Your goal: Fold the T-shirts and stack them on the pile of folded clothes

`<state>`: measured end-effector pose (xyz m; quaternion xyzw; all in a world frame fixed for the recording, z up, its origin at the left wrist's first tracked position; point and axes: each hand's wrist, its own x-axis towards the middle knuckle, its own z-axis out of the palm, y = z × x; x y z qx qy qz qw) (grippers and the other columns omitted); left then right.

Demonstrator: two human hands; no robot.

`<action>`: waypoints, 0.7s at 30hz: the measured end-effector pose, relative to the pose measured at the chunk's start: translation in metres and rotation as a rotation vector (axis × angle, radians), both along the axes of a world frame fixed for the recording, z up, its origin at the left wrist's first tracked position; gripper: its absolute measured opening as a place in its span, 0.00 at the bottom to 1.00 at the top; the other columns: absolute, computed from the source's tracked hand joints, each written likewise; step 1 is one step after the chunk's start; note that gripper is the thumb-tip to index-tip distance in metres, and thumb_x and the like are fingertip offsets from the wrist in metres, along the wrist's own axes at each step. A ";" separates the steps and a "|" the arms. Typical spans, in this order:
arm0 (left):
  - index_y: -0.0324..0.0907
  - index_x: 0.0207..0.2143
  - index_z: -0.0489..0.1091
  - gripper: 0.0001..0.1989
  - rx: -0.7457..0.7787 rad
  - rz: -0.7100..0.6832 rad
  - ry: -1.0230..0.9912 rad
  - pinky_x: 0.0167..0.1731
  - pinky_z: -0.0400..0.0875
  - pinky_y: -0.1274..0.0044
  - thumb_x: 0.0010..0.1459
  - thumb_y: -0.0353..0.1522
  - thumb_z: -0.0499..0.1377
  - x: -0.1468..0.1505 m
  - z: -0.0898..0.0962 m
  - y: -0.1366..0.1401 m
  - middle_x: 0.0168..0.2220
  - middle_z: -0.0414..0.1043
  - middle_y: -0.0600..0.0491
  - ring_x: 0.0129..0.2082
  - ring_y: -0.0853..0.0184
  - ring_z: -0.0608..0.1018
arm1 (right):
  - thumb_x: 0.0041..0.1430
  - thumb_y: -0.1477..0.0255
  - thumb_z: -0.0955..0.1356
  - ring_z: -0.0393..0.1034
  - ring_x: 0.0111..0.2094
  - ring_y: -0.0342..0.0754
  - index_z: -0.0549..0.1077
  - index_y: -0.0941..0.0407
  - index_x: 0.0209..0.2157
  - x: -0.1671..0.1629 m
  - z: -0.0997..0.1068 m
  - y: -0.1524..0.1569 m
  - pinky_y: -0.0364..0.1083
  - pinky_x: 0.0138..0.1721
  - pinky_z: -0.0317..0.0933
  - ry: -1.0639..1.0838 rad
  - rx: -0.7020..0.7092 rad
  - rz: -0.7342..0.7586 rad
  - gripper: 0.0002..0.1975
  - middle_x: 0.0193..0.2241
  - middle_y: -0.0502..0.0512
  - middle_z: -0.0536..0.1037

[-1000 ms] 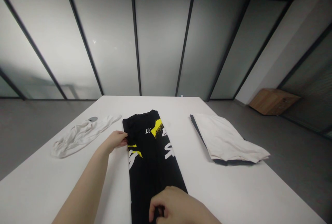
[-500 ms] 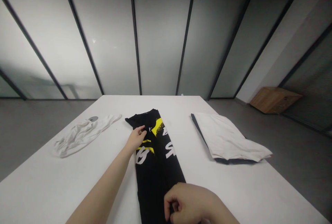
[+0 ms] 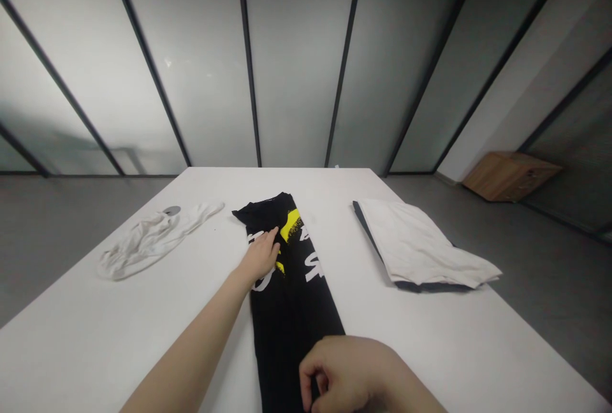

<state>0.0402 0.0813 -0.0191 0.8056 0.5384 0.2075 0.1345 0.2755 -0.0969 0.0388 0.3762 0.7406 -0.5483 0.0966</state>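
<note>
A black T-shirt (image 3: 294, 311) with yellow and white print lies folded into a long narrow strip, its neck end away from me. My left hand (image 3: 261, 253) rests flat on the printed upper part, fingers stretched out and holding nothing. Close to me, at the bottom of the view, my right hand (image 3: 347, 371) is over the right side of the shirt. Its fingers are curled and pinched against the black cloth; the fingertips are partly cut off by the lower edge of the view.
On the white table (image 3: 406, 343), a crumpled white garment (image 3: 143, 244) lies at left beside a small grey disc (image 3: 172, 210). A folded white cloth (image 3: 415, 244) over a dark one lies at right. A wooden cabinet (image 3: 507, 176) stands on the floor before frosted glass panels.
My left hand has slid slightly to the right across the shirt's print, its fingers flatter now. My right hand has stayed nearly in place. The view has tilted down a little.
</note>
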 end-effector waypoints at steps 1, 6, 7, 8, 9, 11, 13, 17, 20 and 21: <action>0.37 0.73 0.57 0.29 -0.001 -0.019 0.008 0.70 0.59 0.61 0.73 0.35 0.46 0.000 0.000 0.000 0.71 0.62 0.41 0.71 0.54 0.66 | 0.49 0.70 0.74 0.67 0.22 0.41 0.84 0.53 0.40 0.000 0.000 0.000 0.38 0.22 0.57 -0.015 -0.018 0.001 0.14 0.22 0.42 0.73; 0.40 0.71 0.61 0.28 0.016 -0.039 0.062 0.70 0.56 0.58 0.70 0.30 0.47 0.000 0.003 -0.002 0.71 0.63 0.43 0.73 0.52 0.61 | 0.49 0.72 0.72 0.67 0.20 0.41 0.83 0.53 0.40 0.005 -0.001 0.000 0.38 0.23 0.59 -0.019 -0.148 -0.034 0.14 0.21 0.42 0.73; 0.42 0.70 0.63 0.28 0.036 -0.031 0.063 0.69 0.57 0.58 0.69 0.29 0.49 0.000 0.005 -0.003 0.70 0.65 0.43 0.72 0.53 0.62 | 0.49 0.72 0.73 0.68 0.20 0.41 0.83 0.53 0.41 0.006 -0.001 0.000 0.38 0.23 0.59 -0.014 -0.157 -0.044 0.15 0.21 0.42 0.73; 0.43 0.68 0.66 0.27 0.060 -0.024 0.064 0.68 0.59 0.59 0.68 0.27 0.50 0.000 0.008 -0.004 0.68 0.67 0.43 0.71 0.53 0.64 | 0.50 0.71 0.73 0.68 0.20 0.41 0.83 0.52 0.43 0.006 0.000 0.000 0.37 0.23 0.59 -0.005 -0.155 -0.057 0.16 0.22 0.42 0.74; 0.43 0.65 0.69 0.26 0.083 -0.016 0.070 0.66 0.62 0.60 0.67 0.26 0.50 0.000 0.011 -0.005 0.65 0.69 0.42 0.68 0.53 0.68 | 0.51 0.70 0.73 0.69 0.20 0.40 0.82 0.52 0.44 0.006 0.000 0.000 0.37 0.23 0.59 0.008 -0.137 -0.077 0.16 0.22 0.42 0.74; 0.43 0.58 0.75 0.22 0.127 -0.013 0.098 0.59 0.68 0.63 0.66 0.26 0.52 0.001 0.018 -0.008 0.57 0.74 0.41 0.58 0.53 0.74 | 0.54 0.68 0.73 0.70 0.21 0.40 0.82 0.52 0.46 0.003 0.000 0.000 0.36 0.23 0.58 0.044 -0.049 -0.146 0.16 0.23 0.43 0.74; 0.44 0.50 0.79 0.16 0.151 -0.053 0.142 0.53 0.70 0.65 0.66 0.28 0.55 0.002 0.023 -0.010 0.48 0.75 0.44 0.50 0.55 0.76 | 0.55 0.69 0.71 0.71 0.21 0.40 0.82 0.52 0.45 0.000 -0.001 0.000 0.36 0.23 0.57 0.075 0.080 -0.229 0.15 0.23 0.43 0.74; 0.44 0.42 0.79 0.13 0.105 -0.133 0.220 0.48 0.70 0.68 0.69 0.30 0.54 0.005 0.028 -0.012 0.40 0.75 0.47 0.44 0.58 0.76 | 0.53 0.75 0.69 0.73 0.23 0.40 0.81 0.53 0.43 -0.005 -0.008 -0.001 0.36 0.23 0.57 0.088 0.185 -0.276 0.15 0.23 0.43 0.74; 0.43 0.43 0.78 0.14 0.066 -0.118 0.226 0.46 0.70 0.70 0.70 0.28 0.52 0.006 0.028 -0.012 0.40 0.76 0.47 0.43 0.59 0.77 | 0.54 0.76 0.68 0.75 0.24 0.41 0.80 0.54 0.42 -0.006 -0.010 -0.002 0.36 0.23 0.57 0.088 0.126 -0.224 0.14 0.22 0.43 0.73; 0.43 0.45 0.78 0.15 0.059 -0.116 0.216 0.47 0.70 0.70 0.70 0.27 0.51 0.005 0.028 -0.012 0.41 0.76 0.47 0.44 0.59 0.77 | 0.54 0.76 0.68 0.75 0.24 0.42 0.80 0.54 0.42 -0.006 -0.010 -0.002 0.36 0.24 0.57 0.088 0.102 -0.207 0.14 0.22 0.42 0.73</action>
